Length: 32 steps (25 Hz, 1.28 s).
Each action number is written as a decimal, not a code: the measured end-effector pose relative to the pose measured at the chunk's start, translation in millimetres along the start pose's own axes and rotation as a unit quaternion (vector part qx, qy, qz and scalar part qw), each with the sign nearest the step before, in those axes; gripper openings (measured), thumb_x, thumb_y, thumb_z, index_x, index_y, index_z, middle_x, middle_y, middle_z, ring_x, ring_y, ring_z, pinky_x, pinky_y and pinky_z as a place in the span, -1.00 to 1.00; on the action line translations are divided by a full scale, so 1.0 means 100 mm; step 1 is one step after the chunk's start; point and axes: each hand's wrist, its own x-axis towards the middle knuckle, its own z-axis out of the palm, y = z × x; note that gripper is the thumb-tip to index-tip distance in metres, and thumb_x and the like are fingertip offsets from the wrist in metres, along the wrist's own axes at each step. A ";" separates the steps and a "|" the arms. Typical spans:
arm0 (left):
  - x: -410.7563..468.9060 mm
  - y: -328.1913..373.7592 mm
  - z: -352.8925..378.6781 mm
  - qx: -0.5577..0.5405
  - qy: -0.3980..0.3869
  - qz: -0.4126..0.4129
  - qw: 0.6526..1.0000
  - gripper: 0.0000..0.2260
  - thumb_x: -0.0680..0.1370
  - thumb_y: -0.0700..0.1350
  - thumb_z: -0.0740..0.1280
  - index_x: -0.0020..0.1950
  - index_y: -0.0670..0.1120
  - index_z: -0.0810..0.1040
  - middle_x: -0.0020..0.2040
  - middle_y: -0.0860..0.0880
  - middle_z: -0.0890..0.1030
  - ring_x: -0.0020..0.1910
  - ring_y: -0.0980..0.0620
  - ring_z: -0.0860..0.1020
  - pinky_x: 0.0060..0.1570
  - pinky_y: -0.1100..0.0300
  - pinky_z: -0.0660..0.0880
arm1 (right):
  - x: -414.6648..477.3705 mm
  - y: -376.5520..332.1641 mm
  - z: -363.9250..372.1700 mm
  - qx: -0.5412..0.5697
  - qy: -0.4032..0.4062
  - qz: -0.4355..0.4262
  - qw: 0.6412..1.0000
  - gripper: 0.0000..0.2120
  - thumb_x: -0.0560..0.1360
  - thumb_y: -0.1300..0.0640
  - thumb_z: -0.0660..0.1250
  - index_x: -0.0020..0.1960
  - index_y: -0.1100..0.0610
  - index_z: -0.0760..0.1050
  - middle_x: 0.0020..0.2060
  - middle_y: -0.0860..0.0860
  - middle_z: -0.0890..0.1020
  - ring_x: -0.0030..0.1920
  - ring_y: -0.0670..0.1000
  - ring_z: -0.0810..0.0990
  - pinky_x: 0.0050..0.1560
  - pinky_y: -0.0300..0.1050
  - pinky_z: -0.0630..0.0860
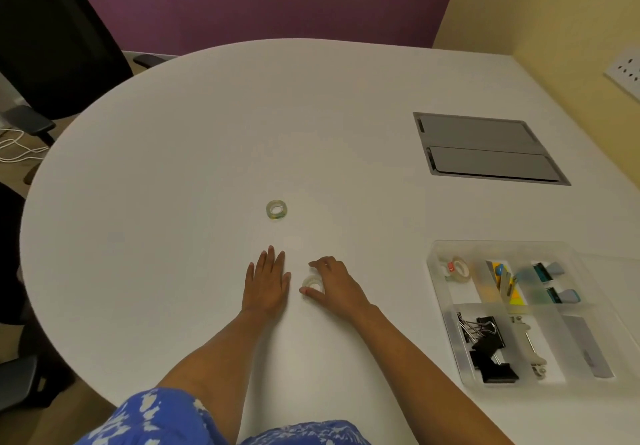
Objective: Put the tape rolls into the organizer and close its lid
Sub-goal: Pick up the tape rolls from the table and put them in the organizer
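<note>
A clear tape roll (276, 209) with green-yellow print lies alone on the white table (173, 167), beyond my hands. My left hand (266, 280) rests flat on the table, fingers together, holding nothing. Just to its right, my right hand (334, 282) curls over a second clear tape roll (311, 282), thumb and fingers around it. The translucent organizer (437, 273) stands at the right with its lid open. A third tape roll (460, 269) lies in its far left compartment.
The organizer also holds black binder clips (485, 340), coloured sticky notes, and other small stationery. A grey cable hatch (485, 148) is set into the table at the far right. A black chair (52, 46) stands at the far left.
</note>
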 end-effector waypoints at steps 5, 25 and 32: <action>0.00 -0.01 0.01 0.004 0.002 0.006 1.000 -0.53 0.68 0.00 -0.07 0.57 -0.04 -0.07 0.60 -0.06 -0.12 0.58 -0.01 -0.11 0.56 0.01 -0.14 | -0.07 0.03 0.11 -0.032 -0.024 -0.021 0.999 -0.42 0.49 -0.02 0.36 0.44 0.08 0.27 0.42 0.04 0.32 0.42 0.06 0.27 0.35 -0.03 0.39; -0.15 0.63 0.25 -0.008 -0.010 0.051 0.999 -0.51 0.67 0.03 -0.05 0.58 -0.03 -0.07 0.60 -0.06 -0.14 0.58 -0.01 -0.14 0.54 -0.02 -0.19 | -0.33 0.63 -0.76 0.120 0.194 0.026 0.973 -0.56 0.45 0.21 0.41 0.31 0.16 0.44 0.26 0.08 0.49 0.29 0.06 0.43 0.19 -0.31 0.29; -0.19 1.05 0.37 -0.003 -0.011 0.046 0.999 -0.51 0.67 0.03 -0.06 0.57 -0.06 -0.09 0.59 -0.11 -0.16 0.58 -0.03 -0.17 0.54 -0.03 -0.20 | -0.68 1.35 -1.29 0.185 0.292 0.125 0.930 -0.54 0.42 0.30 0.44 0.30 0.20 0.46 0.26 0.16 0.44 0.26 0.09 0.46 0.21 -0.27 0.32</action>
